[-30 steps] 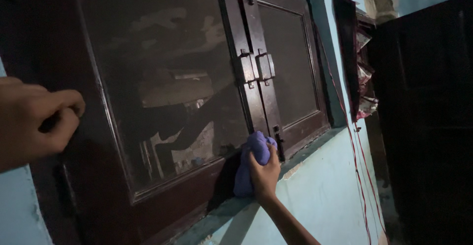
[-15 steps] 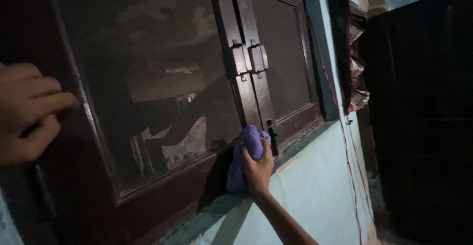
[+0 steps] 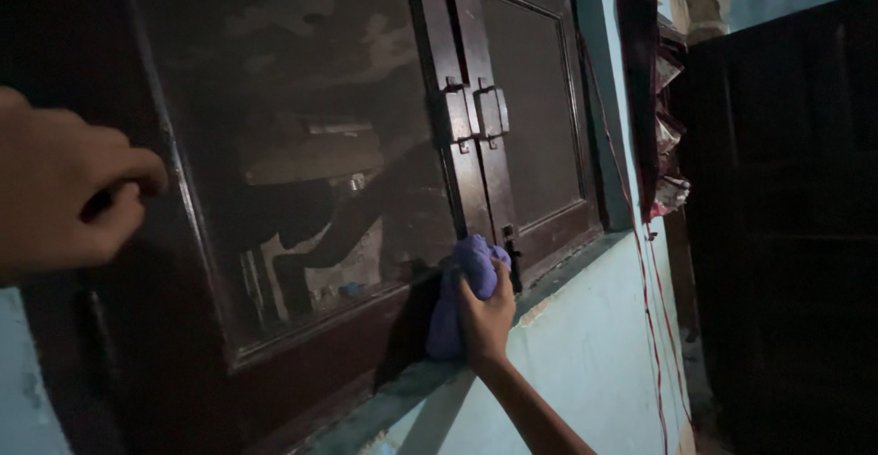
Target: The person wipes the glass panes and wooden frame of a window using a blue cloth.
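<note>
Cloth wipe, lower corner of left window pane.
Right hand [image 3: 487, 313] presses bunched purple cloth [image 3: 462, 290] at frame's [image 3: 311, 345] 5 o'clock corner; left hand [image 3: 69, 190], loosely curled and holding nothing, steadies at 9 o'clock. Best kept flat, with firm strokes.

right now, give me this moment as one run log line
right hand: grips purple cloth, pressed on window frame bottom corner | left hand: curled at frame's left edge | window latch: shut

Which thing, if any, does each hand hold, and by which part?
The right hand clutches a bunched purple cloth near its upper end against the window frame. The left hand is curled; no held thing shows.
</note>
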